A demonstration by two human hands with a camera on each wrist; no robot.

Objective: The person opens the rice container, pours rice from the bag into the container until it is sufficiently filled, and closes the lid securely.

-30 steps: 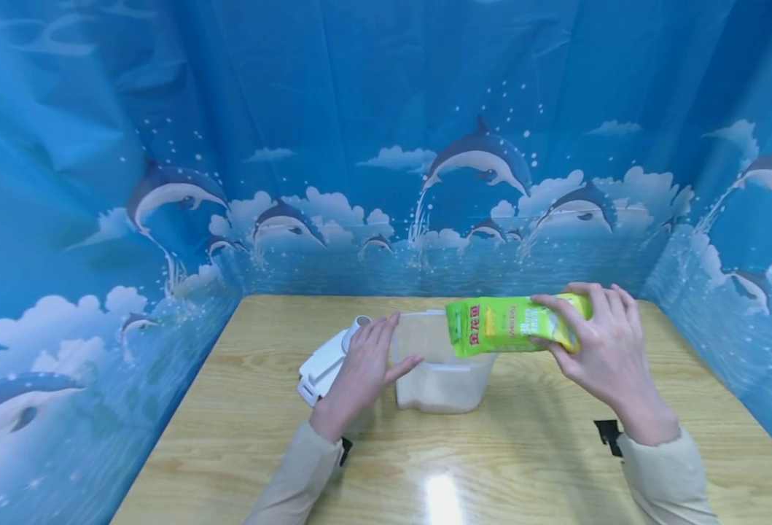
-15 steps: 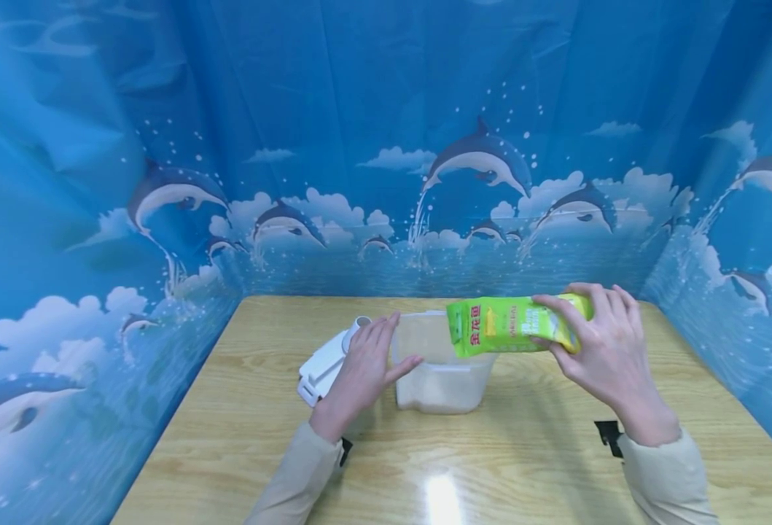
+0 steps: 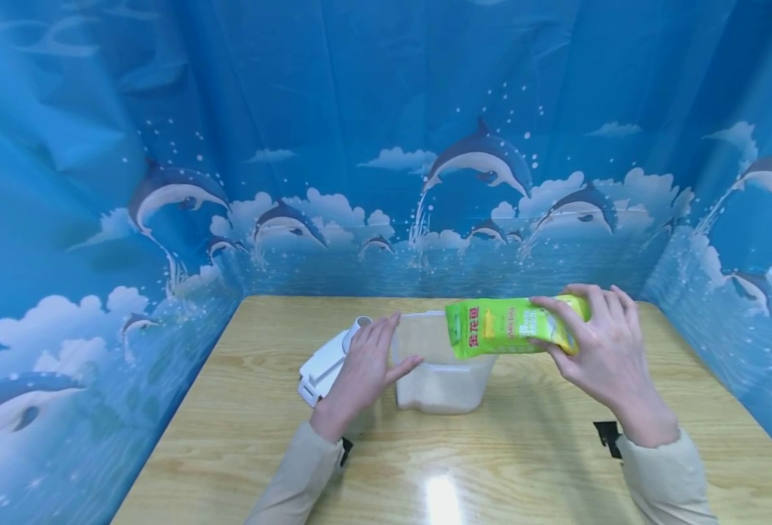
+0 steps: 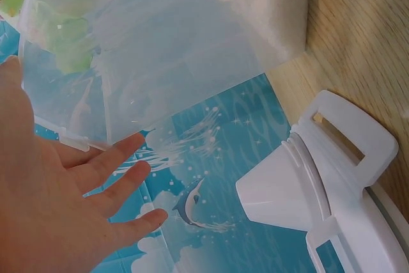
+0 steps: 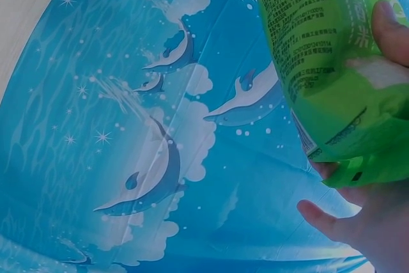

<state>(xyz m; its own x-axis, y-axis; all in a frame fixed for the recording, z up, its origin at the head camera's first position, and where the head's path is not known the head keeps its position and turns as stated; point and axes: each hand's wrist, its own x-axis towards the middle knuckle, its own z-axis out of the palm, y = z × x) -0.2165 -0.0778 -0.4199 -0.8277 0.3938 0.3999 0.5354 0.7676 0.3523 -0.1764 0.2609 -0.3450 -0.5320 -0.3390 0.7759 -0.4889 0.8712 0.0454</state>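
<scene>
My right hand [image 3: 602,346] grips a green and yellow bag of rice [image 3: 507,326] by its right end. The bag lies nearly level, its green end over the right part of a translucent plastic container [image 3: 441,390]. White grains [image 4: 271,14] show through the container's wall at its bottom in the left wrist view. My left hand [image 3: 362,364] is at the container's left rim, fingers extended and spread, thumb reaching across the near side. The right wrist view shows the bag's printed side [image 5: 313,49] and my fingers around it.
A white lid [image 3: 323,372] with a spout [image 4: 281,190] lies on the wooden table [image 3: 248,445], left of the container and partly behind my left hand. A blue dolphin-print curtain [image 3: 372,146] surrounds the table at the back and sides.
The bag has shifted very slightly in my right hand's grip, its printed front turning a little. My left hand and the container stay in the same place.
</scene>
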